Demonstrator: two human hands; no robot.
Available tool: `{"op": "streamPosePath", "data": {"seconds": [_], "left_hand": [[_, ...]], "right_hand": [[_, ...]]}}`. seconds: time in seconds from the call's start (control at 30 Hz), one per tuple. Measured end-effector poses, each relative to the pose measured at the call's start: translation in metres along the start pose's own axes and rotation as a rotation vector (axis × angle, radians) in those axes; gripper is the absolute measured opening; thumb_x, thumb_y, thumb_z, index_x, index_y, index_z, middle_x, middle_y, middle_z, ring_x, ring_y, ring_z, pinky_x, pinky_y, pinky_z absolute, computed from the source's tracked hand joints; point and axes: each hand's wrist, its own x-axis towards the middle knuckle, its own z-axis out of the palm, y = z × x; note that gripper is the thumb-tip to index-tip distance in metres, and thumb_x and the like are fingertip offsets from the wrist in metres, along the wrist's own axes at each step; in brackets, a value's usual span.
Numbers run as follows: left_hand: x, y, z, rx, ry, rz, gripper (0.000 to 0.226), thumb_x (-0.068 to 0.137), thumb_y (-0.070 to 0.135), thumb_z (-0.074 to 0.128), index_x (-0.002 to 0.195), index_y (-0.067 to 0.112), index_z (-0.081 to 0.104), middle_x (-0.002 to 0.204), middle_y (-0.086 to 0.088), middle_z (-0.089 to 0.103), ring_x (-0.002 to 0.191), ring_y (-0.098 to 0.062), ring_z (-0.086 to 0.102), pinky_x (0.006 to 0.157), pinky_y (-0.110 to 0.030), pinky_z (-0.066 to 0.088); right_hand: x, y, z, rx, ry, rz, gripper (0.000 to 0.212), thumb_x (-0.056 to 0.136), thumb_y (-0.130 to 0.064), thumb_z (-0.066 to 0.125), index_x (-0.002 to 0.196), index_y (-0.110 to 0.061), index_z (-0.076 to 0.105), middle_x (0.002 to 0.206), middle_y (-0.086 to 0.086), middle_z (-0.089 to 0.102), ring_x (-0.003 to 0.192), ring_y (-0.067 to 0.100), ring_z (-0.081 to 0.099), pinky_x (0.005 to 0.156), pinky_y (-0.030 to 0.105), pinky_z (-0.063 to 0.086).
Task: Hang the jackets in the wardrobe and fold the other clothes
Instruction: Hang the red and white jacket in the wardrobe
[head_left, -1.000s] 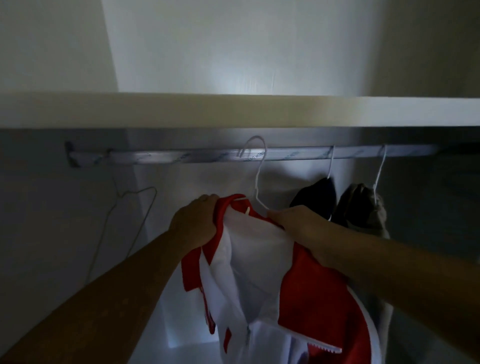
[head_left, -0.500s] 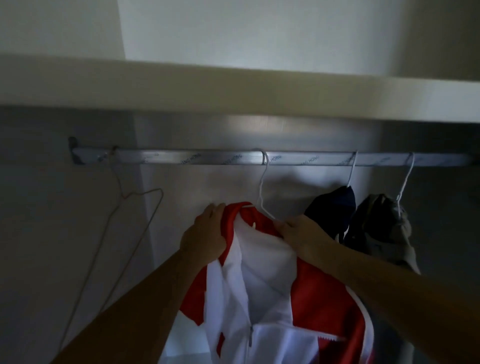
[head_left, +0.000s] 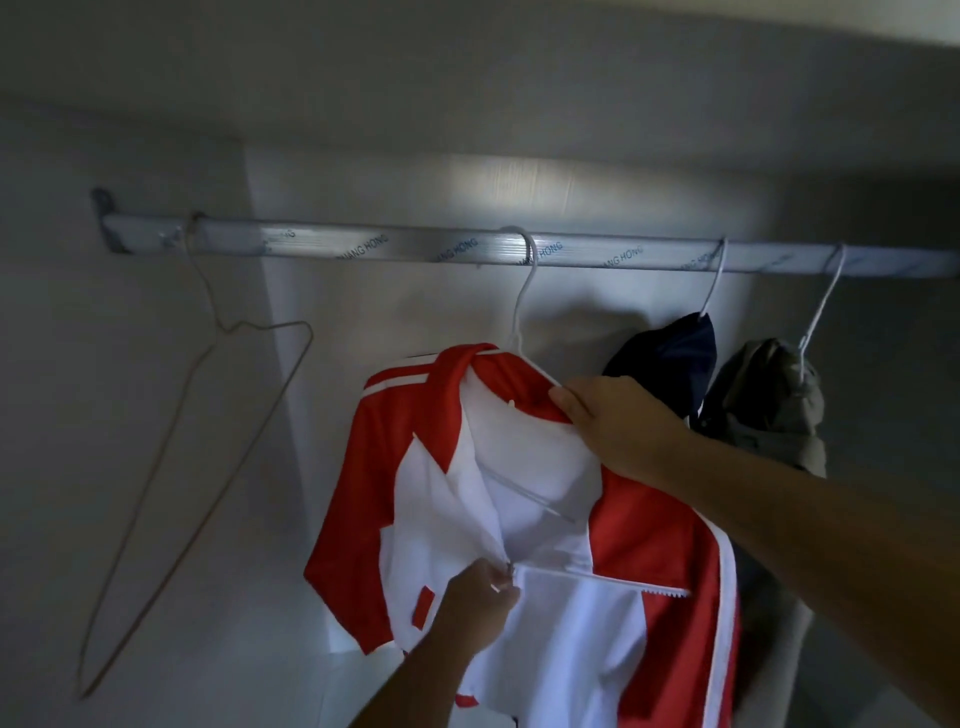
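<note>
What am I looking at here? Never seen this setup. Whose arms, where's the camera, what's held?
No machine here: a person works with two bare hands, filmed by one wide-angle camera worn on their head, looking forward into a wardrobe. A red and white zip-up jacket hangs on a white wire hanger hooked over the silver metal rail. The right hand has its grip on the jacket's collar; the left hand pinches it at the zipper. On the rail's left hangs an empty bare wire hanger; on the right, a dark navy garment and an olive garment, each on its own hanger.
</note>
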Motion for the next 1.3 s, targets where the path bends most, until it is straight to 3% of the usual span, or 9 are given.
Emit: {"op": "streamPosePath", "data": {"seconds": [0.2,0.43,0.67,0.73,0.83,0.9,1.0,1.13,1.3], "left_hand": [[0.0,0.002,0.017,0.064,0.296,0.066,0.027,0.093,0.044,0.052,0.105,0.022,0.062,0.104,0.009,0.069,0.094,-0.006,0.064,0.077,-0.013,0.045],[-0.004,0.005,0.024,0.063,0.408,0.13,0.023,0.09,0.04,0.058,0.103,0.021,0.062,0.102,0.011,0.066,0.086,-0.004,0.057,0.084,-0.016,0.046],[-0.007,0.007,0.026,0.054,0.407,0.149,0.018,0.093,0.036,0.054,0.1,0.022,0.064,0.098,0.01,0.069,0.086,-0.005,0.061,0.065,-0.004,0.039],[-0.007,0.002,0.028,-0.058,0.348,0.136,0.01,0.091,0.03,0.06,0.094,0.021,0.061,0.093,0.008,0.068,0.08,-0.008,0.063,0.073,-0.011,0.051],[-0.013,-0.006,0.022,-0.233,0.273,0.088,0.009,0.089,0.018,0.063,0.083,0.014,0.058,0.079,-0.001,0.066,0.056,-0.01,0.058,0.054,-0.016,0.052],[-0.02,-0.015,0.014,-0.254,0.25,0.052,0.012,0.089,0.013,0.062,0.078,0.011,0.057,0.076,-0.006,0.068,0.047,-0.008,0.054,0.048,-0.018,0.047],[-0.034,-0.024,-0.002,-0.392,0.203,-0.045,0.008,0.088,0.008,0.061,0.08,0.005,0.06,0.074,-0.008,0.071,0.043,-0.009,0.052,0.048,-0.02,0.046],[-0.059,-0.027,-0.025,-0.598,0.163,-0.194,0.02,0.083,0.009,0.071,0.092,0.01,0.053,0.074,-0.006,0.068,0.054,-0.015,0.059,0.057,-0.023,0.055],[-0.094,-0.028,-0.04,-0.686,0.162,-0.214,0.025,0.084,0.01,0.069,0.093,0.014,0.046,0.09,-0.016,0.07,0.062,-0.021,0.063,0.065,-0.028,0.059]], "right_hand": [[0.0,0.011,0.002,0.025,0.012,-0.051,0.034,0.102,-0.033,0.033,0.074,-0.019,0.046,0.076,0.004,0.053,0.074,0.021,0.052,0.067,0.027,0.031],[0.003,0.022,0.003,0.102,0.012,-0.059,0.038,0.101,-0.03,0.038,0.063,-0.03,0.035,0.062,-0.008,0.043,0.064,0.016,0.046,0.064,0.025,0.029],[0.003,0.026,0.002,0.136,0.037,-0.119,0.038,0.101,-0.029,0.04,0.063,-0.024,0.039,0.06,-0.005,0.046,0.058,0.014,0.047,0.056,0.023,0.031],[0.002,0.026,0.003,0.048,0.036,-0.095,0.035,0.101,-0.032,0.038,0.068,-0.021,0.042,0.066,-0.003,0.049,0.066,0.019,0.051,0.063,0.029,0.035],[-0.007,0.023,0.011,-0.327,0.27,-0.117,0.022,0.099,-0.027,0.042,0.103,-0.013,0.059,0.097,0.007,0.058,0.09,0.027,0.057,0.074,0.036,0.043],[-0.022,0.023,0.021,-0.513,0.41,-0.242,0.042,0.087,-0.019,0.051,0.128,-0.012,0.055,0.124,0.012,0.057,0.112,0.033,0.055,0.09,0.045,0.042],[-0.054,0.03,0.045,-0.655,0.372,-0.577,0.045,0.076,-0.015,0.053,0.12,-0.016,0.063,0.135,0.012,0.055,0.125,0.033,0.051,0.106,0.059,0.029],[-0.089,0.022,0.092,-0.576,0.28,-0.771,0.019,0.075,-0.009,0.058,0.086,-0.019,0.069,0.091,0.004,0.064,0.083,0.023,0.061,0.087,0.042,0.039],[-0.083,-0.01,0.148,-0.25,0.054,-0.728,0.033,0.063,-0.015,0.087,0.092,-0.021,0.073,0.071,-0.002,0.067,0.057,0.015,0.063,0.062,0.028,0.057]]}}
